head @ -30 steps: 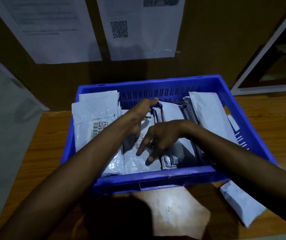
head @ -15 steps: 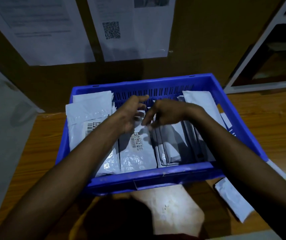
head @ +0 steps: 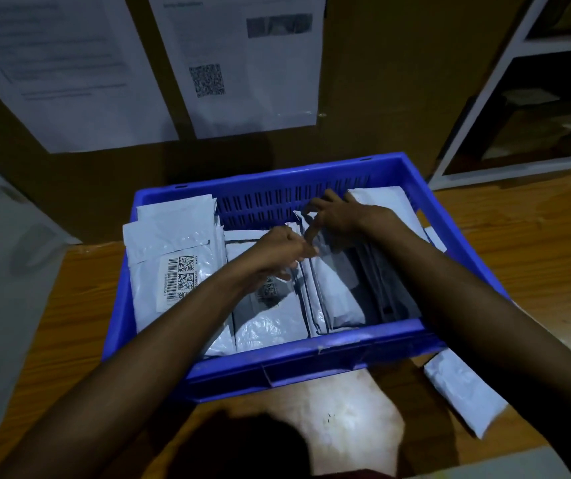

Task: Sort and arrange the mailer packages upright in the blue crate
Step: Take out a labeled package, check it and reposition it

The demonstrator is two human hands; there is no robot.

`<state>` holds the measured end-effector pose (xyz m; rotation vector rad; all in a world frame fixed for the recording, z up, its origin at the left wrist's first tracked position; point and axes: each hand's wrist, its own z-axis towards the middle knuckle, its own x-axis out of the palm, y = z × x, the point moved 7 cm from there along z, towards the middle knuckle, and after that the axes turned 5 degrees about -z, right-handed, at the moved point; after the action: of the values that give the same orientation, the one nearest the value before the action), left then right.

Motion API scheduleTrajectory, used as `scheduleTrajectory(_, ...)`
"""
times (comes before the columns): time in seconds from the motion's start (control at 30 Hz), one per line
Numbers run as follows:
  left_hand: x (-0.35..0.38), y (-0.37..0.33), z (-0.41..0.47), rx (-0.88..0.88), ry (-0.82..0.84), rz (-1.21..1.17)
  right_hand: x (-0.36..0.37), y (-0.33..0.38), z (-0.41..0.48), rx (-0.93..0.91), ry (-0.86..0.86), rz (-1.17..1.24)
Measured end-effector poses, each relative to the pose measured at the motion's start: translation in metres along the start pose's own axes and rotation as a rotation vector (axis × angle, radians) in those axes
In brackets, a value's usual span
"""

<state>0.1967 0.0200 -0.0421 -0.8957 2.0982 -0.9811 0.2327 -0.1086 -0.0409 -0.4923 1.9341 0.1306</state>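
Observation:
The blue crate [head: 311, 361] stands on the wooden table and holds several white and grey mailer packages on edge, leaning in rows. A labelled mailer [head: 173, 267] leans at the crate's left side. My left hand [head: 279, 252] is in the crate's middle, fingers curled onto the top edge of a middle mailer [head: 332, 288]. My right hand [head: 334, 216] is just behind it near the far wall, fingers bent down into the tops of the same packages. Whether either hand truly pinches an edge is hard to see.
One white mailer [head: 464, 395] lies flat on the table outside the crate's near right corner. Papers with a QR code [head: 208, 79] hang on the brown wall behind. A white shelf unit [head: 484, 98] stands at the right. A grey surface borders the left.
Both hands moved toward the crate's far wall; my right hand rose from the mailers' faces to their top edges. The camera shifted slightly.

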Motion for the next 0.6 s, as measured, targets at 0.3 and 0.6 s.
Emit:
scheduleTrajectory(0.3,0.004,0.002,-0.004,0.013,0.001,0.046,-0.029,-0.018,-0.001,-0.098,-0.380,0.160)
scheduleTrajectory(0.6,-0.054,-0.028,-0.007,0.246,-0.263,0.233,-0.055,-0.054,-0.031,-0.012,-0.776,0.440)
